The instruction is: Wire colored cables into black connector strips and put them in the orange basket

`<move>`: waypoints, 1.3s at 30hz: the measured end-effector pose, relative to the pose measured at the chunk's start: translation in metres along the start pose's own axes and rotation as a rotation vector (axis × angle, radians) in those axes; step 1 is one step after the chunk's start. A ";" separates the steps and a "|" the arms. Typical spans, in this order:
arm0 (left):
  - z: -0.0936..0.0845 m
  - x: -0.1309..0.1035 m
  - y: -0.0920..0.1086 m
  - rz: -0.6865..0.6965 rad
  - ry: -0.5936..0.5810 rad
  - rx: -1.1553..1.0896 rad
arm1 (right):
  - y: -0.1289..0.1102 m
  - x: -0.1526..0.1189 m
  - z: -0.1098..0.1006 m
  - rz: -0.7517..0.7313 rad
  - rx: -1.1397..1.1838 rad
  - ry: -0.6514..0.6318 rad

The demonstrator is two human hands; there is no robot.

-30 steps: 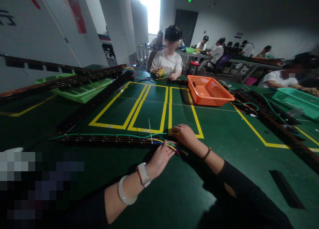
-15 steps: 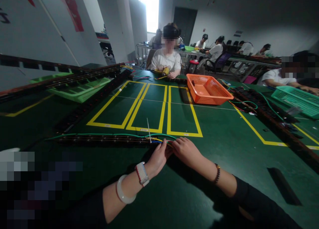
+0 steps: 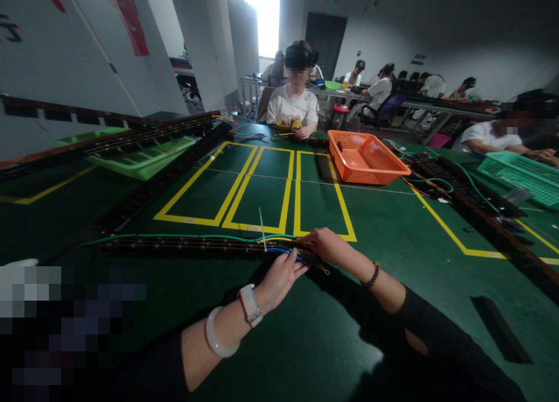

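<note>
A long dark strip [image 3: 183, 246] lies across the green table, with a green wire [image 3: 144, 236] running along its far edge. Blue and yellow wires come out at its right end, where a white cable tie [image 3: 262, 230] stands up. My left hand [image 3: 279, 278] has its fingers closed on the wire bundle from the near side. Just beyond and to the right, my right hand [image 3: 327, 247] pinches wires at the bundle's far side. A ring terminal [image 3: 327, 271] sticks out below my right hand.
An orange basket [image 3: 367, 157] sits beyond yellow-taped rectangles. Green baskets [image 3: 144, 157] [image 3: 519, 175] stand left and right. More dark strips [image 3: 484, 207] lie at both sides. A dark flat piece [image 3: 500, 329] is at the near right. A person [image 3: 292, 108] works opposite.
My right hand has shifted slightly and lifted off my left fingers, so the ring terminal and more blue wire now show. The person opposite has moved their hands a little.
</note>
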State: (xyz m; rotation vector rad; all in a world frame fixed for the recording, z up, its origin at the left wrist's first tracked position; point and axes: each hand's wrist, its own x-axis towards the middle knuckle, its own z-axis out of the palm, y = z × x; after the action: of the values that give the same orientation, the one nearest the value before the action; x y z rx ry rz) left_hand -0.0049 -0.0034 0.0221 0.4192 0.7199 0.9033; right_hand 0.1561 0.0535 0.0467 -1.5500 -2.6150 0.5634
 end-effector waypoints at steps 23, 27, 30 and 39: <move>-0.006 0.006 -0.005 0.000 -0.043 -0.061 | 0.005 -0.008 -0.002 -0.104 -0.059 0.009; -0.005 0.004 -0.004 -0.010 0.001 -0.054 | -0.003 -0.018 -0.016 -0.011 -0.123 0.133; -0.003 0.003 -0.002 -0.008 0.017 -0.074 | -0.011 -0.028 -0.025 0.055 -0.167 0.133; -0.010 0.008 -0.007 0.023 -0.068 -0.048 | -0.021 -0.031 -0.018 0.131 -0.244 -0.120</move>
State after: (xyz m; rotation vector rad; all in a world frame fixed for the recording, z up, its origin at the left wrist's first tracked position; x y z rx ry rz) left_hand -0.0047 -0.0001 0.0078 0.4145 0.6309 0.9225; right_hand 0.1580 0.0227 0.0746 -1.8217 -2.7747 0.3659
